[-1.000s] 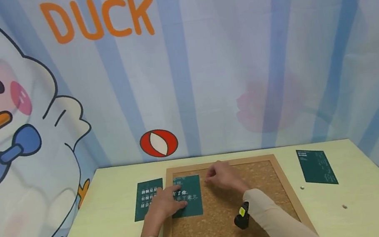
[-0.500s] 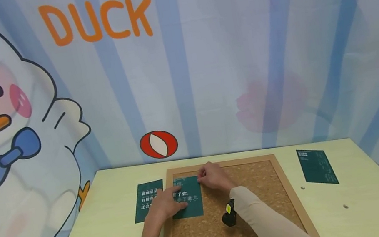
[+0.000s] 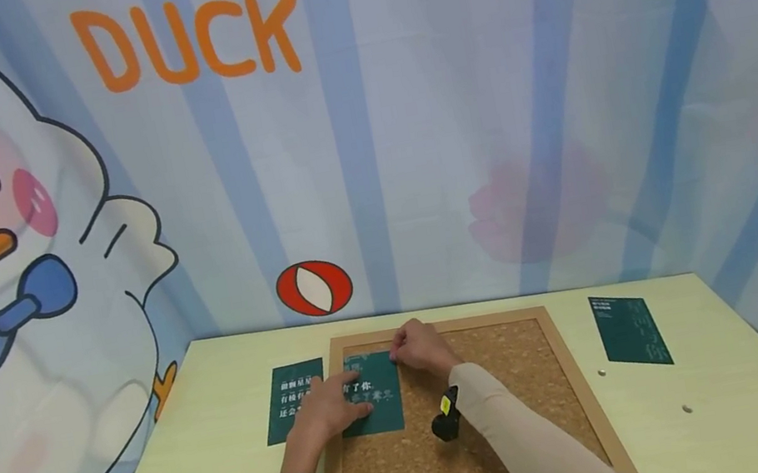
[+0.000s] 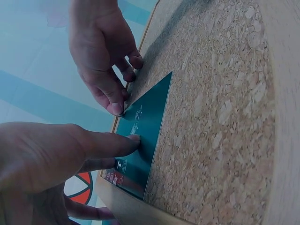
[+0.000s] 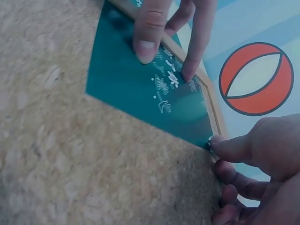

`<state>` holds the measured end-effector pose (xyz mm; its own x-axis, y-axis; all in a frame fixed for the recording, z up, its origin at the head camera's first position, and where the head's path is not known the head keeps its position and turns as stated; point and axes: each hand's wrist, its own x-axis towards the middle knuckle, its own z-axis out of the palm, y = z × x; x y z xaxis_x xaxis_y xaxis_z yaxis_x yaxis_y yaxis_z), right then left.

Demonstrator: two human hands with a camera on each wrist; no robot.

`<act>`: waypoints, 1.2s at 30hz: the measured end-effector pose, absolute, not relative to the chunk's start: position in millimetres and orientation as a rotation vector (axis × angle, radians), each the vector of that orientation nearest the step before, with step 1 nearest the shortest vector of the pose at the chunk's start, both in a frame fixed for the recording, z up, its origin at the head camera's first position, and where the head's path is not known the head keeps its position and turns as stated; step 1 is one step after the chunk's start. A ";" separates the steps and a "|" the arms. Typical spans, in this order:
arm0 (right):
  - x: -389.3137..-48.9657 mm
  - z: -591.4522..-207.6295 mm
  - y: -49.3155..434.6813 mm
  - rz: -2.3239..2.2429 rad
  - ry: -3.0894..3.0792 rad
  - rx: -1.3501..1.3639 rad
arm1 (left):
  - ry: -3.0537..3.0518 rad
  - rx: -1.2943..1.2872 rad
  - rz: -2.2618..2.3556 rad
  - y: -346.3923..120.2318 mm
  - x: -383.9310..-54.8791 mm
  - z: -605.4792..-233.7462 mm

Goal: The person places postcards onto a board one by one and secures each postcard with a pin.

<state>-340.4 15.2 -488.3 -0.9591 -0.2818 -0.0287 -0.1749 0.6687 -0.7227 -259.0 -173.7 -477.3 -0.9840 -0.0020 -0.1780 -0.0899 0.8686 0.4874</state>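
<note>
A dark green card [image 3: 386,418] with white lettering lies on the upper left of a wood-framed corkboard [image 3: 456,459]. My left hand [image 3: 326,409] presses it down with outstretched thumb and fingers. At the card's upper right corner, my right hand [image 3: 426,349] pinches a small silvery thumbtack [image 5: 210,140] between thumb and forefinger. The tack sits right at that corner, mostly covered by the fingertips. In the left wrist view the left thumb [image 4: 115,144] rests on the card's face.
A second green card [image 3: 287,378] lies left of the board, partly under the left hand. Another green card [image 3: 630,329] is on the table at the right. Two small thumbtacks, one nearer [image 3: 687,409] and one by the board [image 3: 603,372], lie there. A printed duck curtain [image 3: 422,136] stands behind.
My right hand has moved left across the cork to the green card's upper right corner, bringing the thumbtack there. The left hand has stayed on the card.
</note>
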 end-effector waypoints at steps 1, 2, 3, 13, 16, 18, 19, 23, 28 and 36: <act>-340.6 -486.5 15.1 -1.169 2.729 -0.369 | 2.869 -0.072 0.759 -173.7 -259.3 -477.4; -340.9 -484.8 14.9 -1.166 2.718 -0.356 | 2.868 -0.074 0.759 -173.9 -259.6 -477.4; -341.4 -483.2 14.4 -1.166 2.707 -0.349 | 2.868 -0.074 0.758 -173.8 -259.8 -477.2; -355.8 -476.1 9.3 -1.150 2.626 -0.087 | 2.865 -0.078 0.754 -170.8 -260.8 -476.5; -358.2 -475.6 8.8 -1.115 2.633 -0.036 | 2.862 -0.077 0.751 -170.1 -260.4 -476.2; -358.9 -475.3 8.0 -1.095 2.644 -0.012 | 2.861 -0.082 0.749 -170.3 -260.0 -476.1; -359.4 -475.0 7.5 -1.085 2.646 -0.001 | 2.862 -0.083 0.748 -170.3 -259.8 -476.1; -359.6 -474.4 5.0 -1.100 2.643 0.046 | 2.872 -0.084 0.742 -171.1 -258.9 -476.4; -360.9 -475.0 3.2 -1.150 2.615 0.080 | 2.876 -0.089 0.745 -171.9 -257.6 -476.1; -364.0 -476.3 2.3 -1.116 2.630 0.080 | 2.882 -0.071 0.749 -170.7 -257.1 -476.7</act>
<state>-364.0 2.3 -476.3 -0.9585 -0.0589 -0.2791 0.1599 0.6994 -0.6966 -257.1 -170.7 -476.7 -0.9856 -0.0050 -0.1692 -0.0867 0.8734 0.4793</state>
